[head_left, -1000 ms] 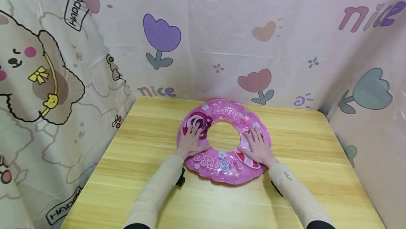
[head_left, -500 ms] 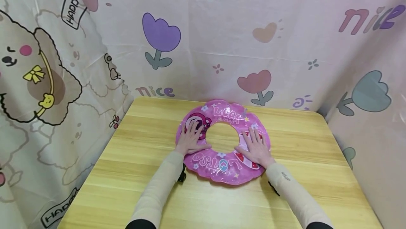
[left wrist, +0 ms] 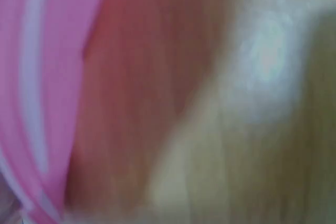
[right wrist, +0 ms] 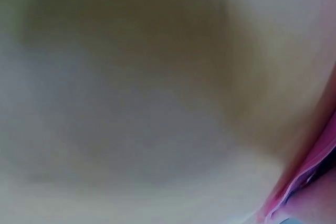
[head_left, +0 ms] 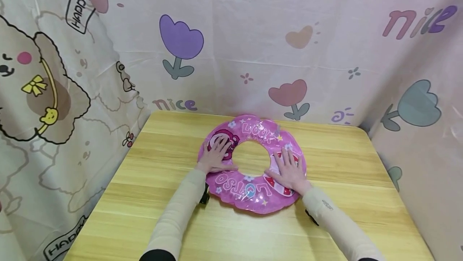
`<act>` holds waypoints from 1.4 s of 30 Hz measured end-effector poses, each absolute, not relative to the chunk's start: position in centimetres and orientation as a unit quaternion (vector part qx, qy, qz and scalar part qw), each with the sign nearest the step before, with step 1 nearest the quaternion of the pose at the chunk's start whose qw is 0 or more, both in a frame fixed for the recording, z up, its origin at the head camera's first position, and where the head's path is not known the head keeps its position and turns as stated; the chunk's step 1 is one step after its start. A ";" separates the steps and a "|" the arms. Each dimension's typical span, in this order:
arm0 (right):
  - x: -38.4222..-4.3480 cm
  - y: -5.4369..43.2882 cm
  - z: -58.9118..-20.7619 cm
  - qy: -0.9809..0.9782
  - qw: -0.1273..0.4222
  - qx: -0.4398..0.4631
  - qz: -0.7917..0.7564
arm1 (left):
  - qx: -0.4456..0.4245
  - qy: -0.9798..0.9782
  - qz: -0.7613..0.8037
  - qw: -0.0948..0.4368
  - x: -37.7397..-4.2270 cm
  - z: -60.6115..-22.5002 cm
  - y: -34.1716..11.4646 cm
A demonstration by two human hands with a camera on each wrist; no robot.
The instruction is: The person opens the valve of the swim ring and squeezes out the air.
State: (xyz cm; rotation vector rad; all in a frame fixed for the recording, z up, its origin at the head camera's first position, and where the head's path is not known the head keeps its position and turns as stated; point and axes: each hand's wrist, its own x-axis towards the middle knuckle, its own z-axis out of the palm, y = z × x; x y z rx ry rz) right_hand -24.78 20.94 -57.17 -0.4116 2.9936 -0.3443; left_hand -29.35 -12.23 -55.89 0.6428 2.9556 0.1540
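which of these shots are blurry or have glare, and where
Head view: the pink inflatable ring, left hand and right hand look fairly sharp, with glints on the ring; left wrist view: the wooden tabletop is blurred, with bright glare at upper right; right wrist view: mostly a grey-brown blur, clearer where the ring shows at lower right.

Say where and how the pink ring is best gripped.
Probably grip the pink ring by its left and right sides, from outside, thumbs over the inner edge: it lies flat, middle open, left hand and right hand resting on those sides.
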 end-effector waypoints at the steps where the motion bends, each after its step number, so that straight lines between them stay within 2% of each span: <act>1: -24.4 20.9 -57.1 0.983 0.049 -0.137 -0.113 | 0.217 0.973 0.049 0.057 -29.3 -55.9 -12.4; 4: -23.5 20.9 -56.6 0.984 0.035 -0.143 -0.104 | 0.233 0.971 0.019 0.046 -29.2 -55.7 -12.9; 10: -22.3 21.7 -56.0 0.978 -0.014 -0.184 -0.093 | 0.198 0.977 -0.050 -0.063 -28.8 -55.3 -13.1; 12: -22.0 21.9 -56.1 0.976 -0.025 -0.198 -0.088 | 0.175 0.981 -0.024 -0.075 -28.3 -55.2 -12.7; 14: -22.0 22.1 -56.4 0.973 -0.034 -0.213 -0.084 | 0.157 0.986 0.014 -0.060 -27.7 -55.2 -12.2; 17: -22.0 22.3 -56.7 0.968 -0.045 -0.228 -0.092 | 0.146 0.987 0.063 -0.010 -26.6 -55.7 -11.5; 20: -22.1 22.5 -57.0 0.965 -0.035 -0.235 -0.111 | 0.150 0.984 0.093 0.031 -25.6 -56.2 -11.2; 25: -22.6 22.7 -57.1 0.963 0.007 -0.217 -0.159 | 0.165 0.980 0.113 0.013 -25.0 -57.3 -11.2; 30: -23.2 22.8 -57.4 0.963 -0.006 -0.193 -0.186 | 0.178 0.979 0.096 -0.014 -25.1 -58.0 -11.2; 34: -23.4 23.0 -57.6 0.970 -0.006 -0.182 -0.161 | 0.181 0.980 0.084 -0.008 -25.2 -58.4 -11.3; 42: -23.5 22.5 -57.1 0.974 0.033 -0.180 -0.137 | 0.190 0.980 0.067 -0.002 -25.4 -58.4 -11.7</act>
